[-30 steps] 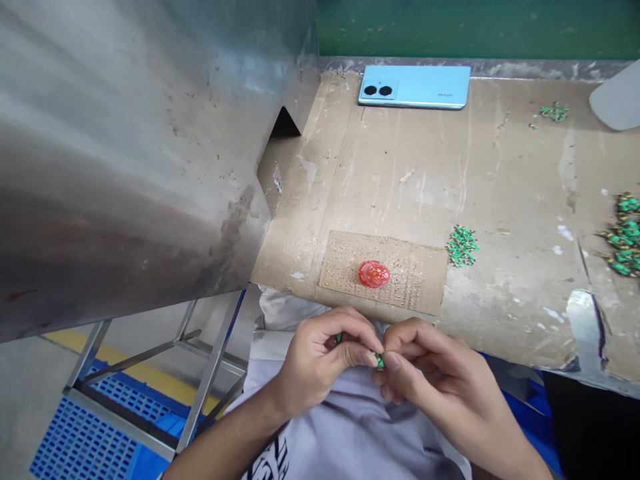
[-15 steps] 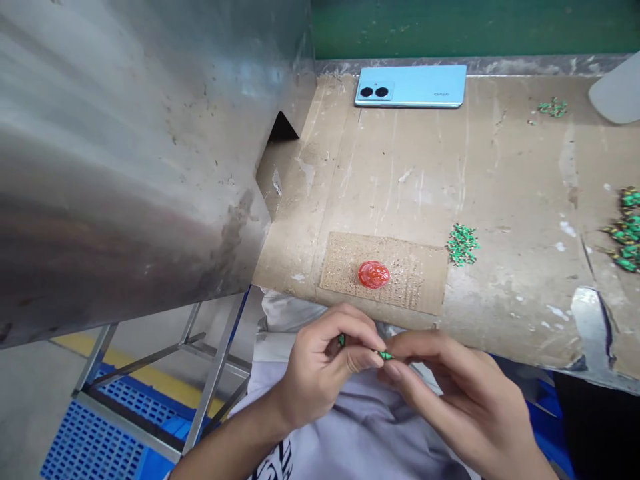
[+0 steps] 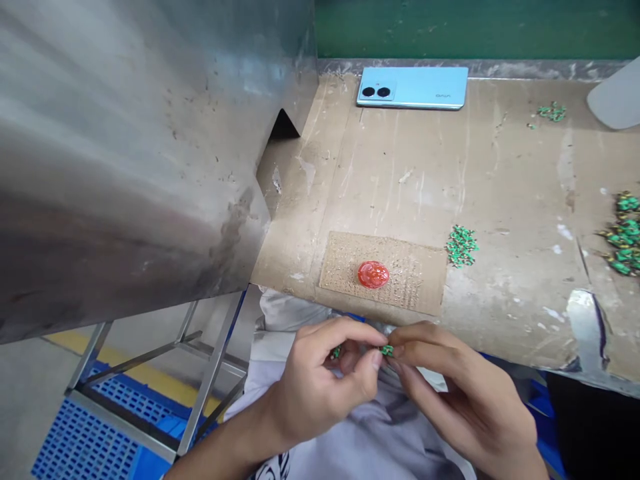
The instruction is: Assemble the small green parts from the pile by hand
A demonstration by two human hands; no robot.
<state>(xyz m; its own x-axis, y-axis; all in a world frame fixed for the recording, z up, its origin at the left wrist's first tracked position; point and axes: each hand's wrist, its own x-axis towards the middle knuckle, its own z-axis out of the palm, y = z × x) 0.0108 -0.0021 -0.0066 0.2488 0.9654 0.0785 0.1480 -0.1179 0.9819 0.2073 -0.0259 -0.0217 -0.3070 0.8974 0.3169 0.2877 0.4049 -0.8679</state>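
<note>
My left hand (image 3: 333, 373) and my right hand (image 3: 460, 387) meet fingertip to fingertip below the table edge. Pinched between them is a small green piece with gold-coloured bits (image 3: 387, 350); its exact kind is too small to tell. Another green piece (image 3: 336, 351) shows inside the curled fingers of my left hand. Just beyond my hands, a glossy red oval lump (image 3: 373, 274) sits on a strip of cardboard (image 3: 430, 287) dotted with specks. To the right of the strip lies a small pile of green pieces (image 3: 461, 246).
A light blue phone (image 3: 415, 88) lies at the back. Larger green-and-gold pieces (image 3: 625, 233) sit at the right edge, a few small ones (image 3: 551, 112) near a white object (image 3: 617, 97). A big metal housing (image 3: 150, 167) fills the left, above a metal frame (image 3: 210, 373).
My fingers have shifted slightly around the small green piece, which now looks turned and sits a little higher. The things on the table have stayed in place.
</note>
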